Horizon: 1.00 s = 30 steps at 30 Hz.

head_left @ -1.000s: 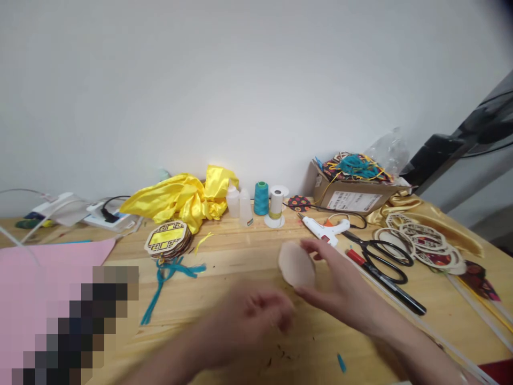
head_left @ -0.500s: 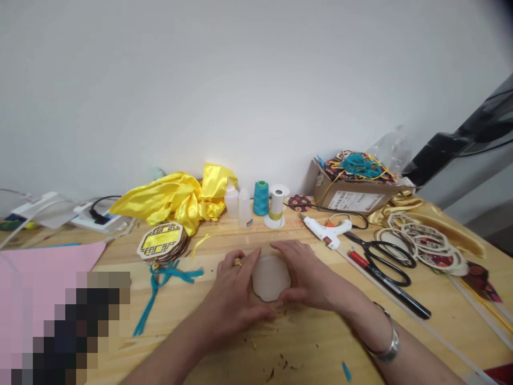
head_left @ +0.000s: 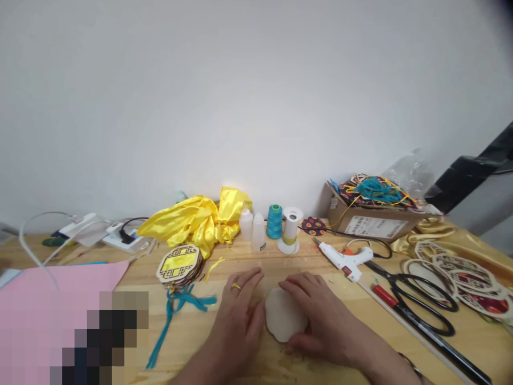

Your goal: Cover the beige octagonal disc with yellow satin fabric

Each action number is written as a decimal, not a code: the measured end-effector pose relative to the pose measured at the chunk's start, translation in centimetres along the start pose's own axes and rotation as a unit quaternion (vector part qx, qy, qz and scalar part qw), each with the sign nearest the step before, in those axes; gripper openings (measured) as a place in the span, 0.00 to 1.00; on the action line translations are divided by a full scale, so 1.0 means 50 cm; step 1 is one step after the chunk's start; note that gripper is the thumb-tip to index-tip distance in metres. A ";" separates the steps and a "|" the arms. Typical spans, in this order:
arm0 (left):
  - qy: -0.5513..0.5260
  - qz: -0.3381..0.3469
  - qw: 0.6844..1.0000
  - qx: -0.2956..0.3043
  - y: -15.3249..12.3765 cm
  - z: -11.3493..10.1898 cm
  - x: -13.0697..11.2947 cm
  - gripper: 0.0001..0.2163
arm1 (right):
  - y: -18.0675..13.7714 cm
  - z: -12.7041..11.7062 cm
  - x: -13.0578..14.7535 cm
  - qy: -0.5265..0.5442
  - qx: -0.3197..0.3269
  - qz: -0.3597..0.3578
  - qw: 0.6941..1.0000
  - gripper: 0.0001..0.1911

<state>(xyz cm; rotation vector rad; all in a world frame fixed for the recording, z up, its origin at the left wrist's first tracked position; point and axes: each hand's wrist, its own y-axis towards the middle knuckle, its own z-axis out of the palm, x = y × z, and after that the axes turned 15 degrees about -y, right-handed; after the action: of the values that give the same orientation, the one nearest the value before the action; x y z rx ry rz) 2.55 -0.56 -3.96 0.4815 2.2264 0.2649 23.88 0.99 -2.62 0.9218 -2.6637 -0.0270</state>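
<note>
A pale, flat disc with a scalloped edge (head_left: pixel 285 315) lies on the wooden table before me. My right hand (head_left: pixel 324 318) grips its right side, fingers over the far edge and thumb at the near edge. Along the disc's left side rests my left hand (head_left: pixel 240 315), fingers stretched forward and a ring on one; whether its thumb touches the rim I cannot tell. Left of that hand sits a stack of fretwork wooden pieces (head_left: pixel 179 263) with a teal tassel (head_left: pixel 168 321).
Behind stand squeeze bottles (head_left: pixel 258 233), teal thread (head_left: pixel 274 222), a white spool (head_left: pixel 291 230) and yellow satin (head_left: pixel 196 219). To the right are a glue gun (head_left: pixel 342 259), black scissors (head_left: pixel 425 291), a red-capped black tube (head_left: pixel 430 331), fretwork pieces (head_left: pixel 465 272) and a cardboard box (head_left: pixel 368 222).
The view has tilted up and shifted left. My left hand, cupped around the disc before, now lies flatter beside it. My right hand stays on the disc.
</note>
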 end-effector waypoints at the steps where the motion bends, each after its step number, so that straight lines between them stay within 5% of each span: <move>1: 0.007 0.009 1.000 -0.029 0.002 -0.005 -0.001 0.19 | 0.000 0.002 0.003 0.000 0.001 0.001 1.000 0.40; 7: 0.060 -0.035 0.989 -0.133 0.039 -0.068 -0.039 0.14 | 0.002 -0.005 -0.014 -0.047 -0.034 0.028 0.998 0.34; 13: 0.119 -0.112 0.965 -0.206 0.161 -0.147 -0.039 0.17 | 0.005 -0.039 -0.058 -0.141 -0.091 0.105 0.980 0.30; 24: -0.002 -0.277 0.952 -0.129 0.289 -0.185 0.045 0.13 | 0.000 -0.046 -0.068 -0.129 -0.043 0.105 0.985 0.29; 30: -0.050 -0.258 0.946 -0.192 0.302 -0.213 0.020 0.12 | -0.002 -0.049 -0.068 -0.126 -0.056 0.099 0.985 0.29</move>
<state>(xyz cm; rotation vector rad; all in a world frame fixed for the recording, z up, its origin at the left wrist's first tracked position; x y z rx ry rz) -2.40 13.23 7.36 -0.2932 2.0464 0.3709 27.21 3.19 -1.29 0.6515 -2.9395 -0.2598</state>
